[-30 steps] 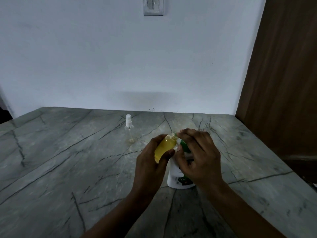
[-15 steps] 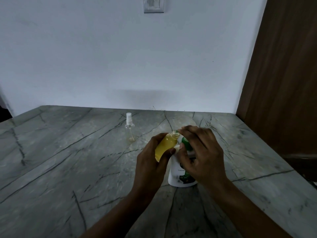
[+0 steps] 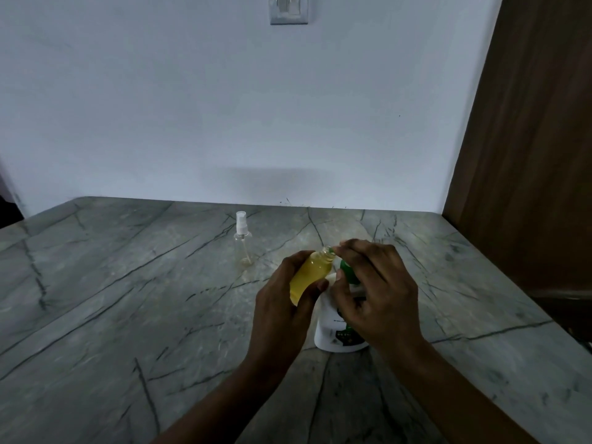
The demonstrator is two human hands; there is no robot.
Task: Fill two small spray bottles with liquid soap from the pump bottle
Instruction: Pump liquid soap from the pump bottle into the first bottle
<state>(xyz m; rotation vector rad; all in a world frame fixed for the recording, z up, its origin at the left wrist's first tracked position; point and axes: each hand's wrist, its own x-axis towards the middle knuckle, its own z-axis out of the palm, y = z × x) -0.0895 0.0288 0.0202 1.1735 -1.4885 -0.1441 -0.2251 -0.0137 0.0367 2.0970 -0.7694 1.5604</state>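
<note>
- You had your left hand (image 3: 282, 312) wrapped round the small spray bottle (image 3: 309, 275), fingers and thumb curled about its body. It was capless and tilted, with its open neck (image 3: 328, 251) leaning toward the pump.
- Your right hand (image 3: 381, 293) sat over the green pump head (image 3: 347, 272), fingers bent down around it and the thumb tucked beside the collar. Your fingertips hid the spout, so I could not tell whether it sat inside the neck.
- The pump bottle (image 3: 333, 331) stood upright on the countertop (image 3: 128, 283), just below both hands.
- Yellow soap reached most of the way up the held bottle, so it looked nearly full.
- The step called for short, slow presses rather than full strokes, since thick soap could bridge a narrow neck and run down the outside.
- It also called for bringing the bottle more upright as the level rose; at that tilt the soap lay close to the lip.
- Stopping below the shoulder was the safer choice, leaving room for the sprayer's tube.
- The second spray bottle (image 3: 242, 243) stood well apart, behind and to the left. Its white sprayer was on and it looked almost empty, so it seemed the one left to fill.
</note>
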